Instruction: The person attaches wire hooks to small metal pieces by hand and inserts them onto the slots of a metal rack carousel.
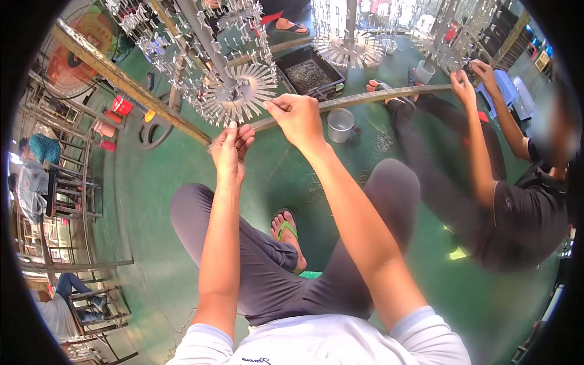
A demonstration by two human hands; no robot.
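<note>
Both my hands are raised at the lower edge of a round metal rack with radiating flat fingers (246, 91), which hangs on a grey vertical pole. My left hand (231, 146) is below the rack's rim, palm partly up, thumb and fingertips pressed together. My right hand (297, 118) is at the rim's right side, thumb and index finger pinched near the tips of the metal fingers. Whatever lies in either pinch is too small to make out. Many small shiny metal pieces (146, 45) hang in strands around the pole.
A wooden bar (365, 97) runs just beyond my hands. Behind it stand a black tray (307, 76) of small pieces and a metal pail (340, 125). At right a seated co-worker (523, 213) reaches to another rack (447, 52). A fan (79, 52) stands upper left.
</note>
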